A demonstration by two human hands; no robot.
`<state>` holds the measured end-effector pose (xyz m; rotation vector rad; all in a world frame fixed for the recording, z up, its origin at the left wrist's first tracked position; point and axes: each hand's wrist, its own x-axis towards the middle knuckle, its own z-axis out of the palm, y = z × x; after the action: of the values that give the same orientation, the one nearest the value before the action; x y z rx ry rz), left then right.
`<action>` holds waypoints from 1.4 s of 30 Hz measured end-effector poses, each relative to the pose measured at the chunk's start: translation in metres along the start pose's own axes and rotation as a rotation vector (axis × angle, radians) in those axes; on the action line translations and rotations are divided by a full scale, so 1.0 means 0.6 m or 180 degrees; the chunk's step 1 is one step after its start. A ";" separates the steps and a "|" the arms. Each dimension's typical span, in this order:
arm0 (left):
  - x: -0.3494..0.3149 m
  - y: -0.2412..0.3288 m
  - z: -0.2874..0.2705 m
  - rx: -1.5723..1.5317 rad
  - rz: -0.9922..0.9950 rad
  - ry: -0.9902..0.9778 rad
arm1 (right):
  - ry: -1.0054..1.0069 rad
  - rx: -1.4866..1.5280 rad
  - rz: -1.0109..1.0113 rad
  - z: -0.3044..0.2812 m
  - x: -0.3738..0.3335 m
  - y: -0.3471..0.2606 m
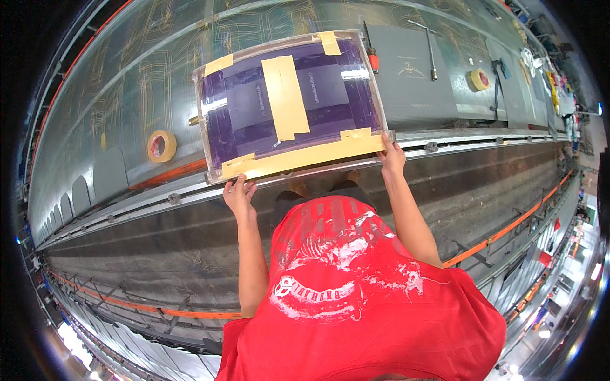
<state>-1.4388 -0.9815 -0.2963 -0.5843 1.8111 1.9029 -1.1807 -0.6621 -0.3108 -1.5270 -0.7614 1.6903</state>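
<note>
A screen printing frame (222,120) with purple mesh lies on the long table in front of me. Beige masking tape covers a wide band down its middle, and short pieces sit near its corners. Along its near edge runs a long strip of masking tape (305,157). My left hand (240,195) pinches at the strip's left end, by the frame's near left corner. At the opposite end, my right hand (392,157) has thumb and fingers closed on the strip beside the near right corner. The fingertips partly hide where tape and frame edge meet.
A tape roll (161,147) lies left of the frame; another tape roll (479,79) is at the right. A red-handled screwdriver (373,60) and a T-handled tool (432,54) rest on a grey sheet (413,95). A metal rail (457,141) edges the table.
</note>
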 end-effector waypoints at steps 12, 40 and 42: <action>-0.013 0.021 0.022 -0.0364 -0.0493 -0.0296 | -0.0364 0.0202 0.0014 -0.004 0.008 -0.037; -0.044 0.057 0.080 -0.0756 0.0442 -0.1351 | -0.1211 0.0506 -0.0324 0.116 -0.143 -0.008; -0.037 0.057 0.082 -0.0595 0.0324 -0.1522 | -0.1272 0.0555 -0.0164 0.103 -0.121 -0.008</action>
<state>-1.4407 -0.9345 -0.2531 -0.0770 1.3898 2.0735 -1.2389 -0.7166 -0.2583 -1.0548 -0.8201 1.9939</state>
